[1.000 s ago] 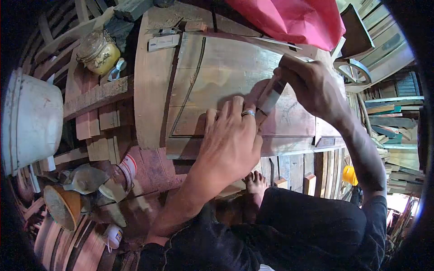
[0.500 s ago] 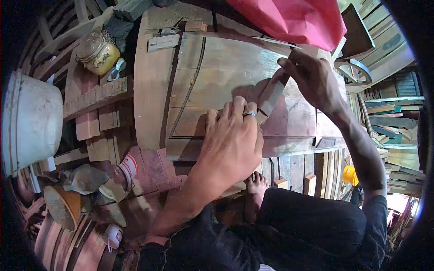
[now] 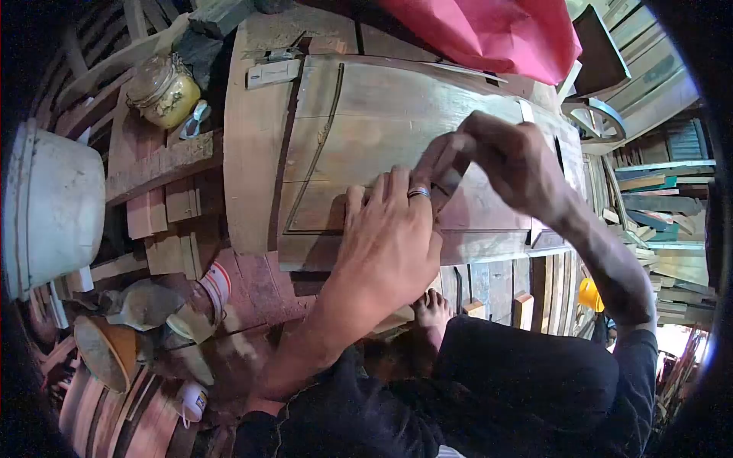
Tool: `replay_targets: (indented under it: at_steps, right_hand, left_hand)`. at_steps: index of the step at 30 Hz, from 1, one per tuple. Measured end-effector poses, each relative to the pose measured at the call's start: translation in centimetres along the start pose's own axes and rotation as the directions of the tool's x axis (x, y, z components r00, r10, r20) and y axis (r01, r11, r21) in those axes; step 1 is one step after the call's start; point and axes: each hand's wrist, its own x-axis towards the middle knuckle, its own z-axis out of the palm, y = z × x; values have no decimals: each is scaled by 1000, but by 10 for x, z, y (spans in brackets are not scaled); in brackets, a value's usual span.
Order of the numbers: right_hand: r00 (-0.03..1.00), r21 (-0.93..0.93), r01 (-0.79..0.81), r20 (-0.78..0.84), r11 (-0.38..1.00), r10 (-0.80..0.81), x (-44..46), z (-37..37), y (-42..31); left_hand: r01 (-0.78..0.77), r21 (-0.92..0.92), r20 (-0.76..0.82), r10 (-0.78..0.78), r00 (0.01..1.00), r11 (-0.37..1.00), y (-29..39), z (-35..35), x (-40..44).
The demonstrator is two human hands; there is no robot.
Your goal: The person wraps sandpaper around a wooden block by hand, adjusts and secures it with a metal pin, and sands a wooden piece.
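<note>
A wooden panel (image 3: 366,99) with a grooved border lies before me. My left hand (image 3: 385,244), a ring on one finger, rests on its near part, fingers bent and close together. Between the hands is a flat grey-brown strip (image 3: 450,180); its exact kind is unclear. Its lower end meets my left index finger and thumb, whose grip is partly hidden. Closed around the upper end, my right hand (image 3: 508,156) is slightly blurred, just above the panel and right of my left hand.
Red cloth (image 3: 496,34) covers the far side. A small white box (image 3: 273,73) lies at the panel's far left. Further left are a glass jar (image 3: 164,95), a white tub (image 3: 57,206) and an orange-brown bowl (image 3: 103,355). Stacked timber (image 3: 664,202) fills the right.
My right hand has moved left and slightly down, closer to my left hand. Less of the strip shows between them. My left hand stays nearly in place.
</note>
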Motion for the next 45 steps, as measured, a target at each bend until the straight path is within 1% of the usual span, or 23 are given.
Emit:
replay_targets:
  at_steps: [1,2,5,9,11,12,15,17,19,20,21,23,24,27,29,30,31,34,35,38,39,41,45]
  right_hand:
    - [998,-40,21,-57,999,-23,3,-3,9]
    - [990,-33,-139,-16,990,139,7,-11,13]
    - [993,56,-99,-64,994,102,3,-4,8]
    - [989,-55,-134,52,989,137,-5,-4,-3]
    - [993,29,-24,-111,999,27,4,-6,31]
    - [984,-96,-171,-67,981,165,9,-18,10]
    - [993,-114,-103,44,988,109,-6,-7,-5]
    - [998,125,-16,61,992,8,-9,2,-24]
    - [987,-214,-120,80,969,140,-4,-9,-4]
    - [999,-49,-24,-34,999,22,2,-10,13]
    - [985,-129,-169,-51,977,164,9,-16,11]
    - [997,-110,-75,-41,991,71,1,-8,9]
    - [991,-107,-133,11,985,135,-3,-5,-7]
    - [991,83,-93,103,992,84,-10,1,-15]
    - [996,-90,-91,19,992,93,1,-11,0]
    - [992,-31,-86,-95,996,83,9,-9,6]
    - [963,-192,-267,-27,944,267,9,-15,4]
    - [999,-87,-45,23,995,47,-7,0,-16]
    - [1000,101,-26,17,995,24,-6,5,-24]
    - [990,-127,-120,57,985,128,1,-11,-2]
    - [997,-49,-59,-45,997,57,9,-10,4]
    - [986,-120,-156,36,980,162,7,-14,-2]
    - [998,125,14,65,992,-22,-2,-1,-17]
  left_hand:
    - [8,-8,-26,-8,1000,1000,1,1,0]
    - [7,-8,-30,-8,1000,1000,1,1,0]
    - [29,-59,-22,-30,999,998,0,0,0]
    - [10,-23,-20,-11,1000,1000,1,1,1]
    - [30,-48,-30,-31,999,998,1,2,1]
    - [19,-48,-40,-21,999,999,1,3,1]
    - [2,-52,-25,-3,1000,999,0,0,0]
    - [-23,-9,-59,22,998,1000,0,1,-2]
    - [-15,-41,-45,13,999,999,1,1,1]
    - [5,-69,-41,-8,999,998,0,0,1]
    - [11,-67,-47,-14,999,998,0,0,1]
    - [7,-67,-56,-11,998,998,0,2,0]
    - [6,-70,-55,-10,998,998,-1,1,0]
    - [-25,4,-48,26,999,1000,-2,3,-1]
    - [-8,-67,-108,1,994,998,-3,7,-1]
    - [-3,-65,-113,-4,994,998,-3,6,0]
    - [9,-79,-79,-15,997,997,-2,4,1]
    - [8,-42,-51,-10,999,999,-1,1,-1]
    - [-7,14,-57,8,998,1000,-1,1,-2]
    - [-42,-16,-149,39,988,999,0,7,0]
    - [-38,-14,-152,36,988,999,0,6,0]
    - [-43,-41,-137,37,990,998,1,5,0]
    - [-49,24,-127,52,991,998,1,5,-1]
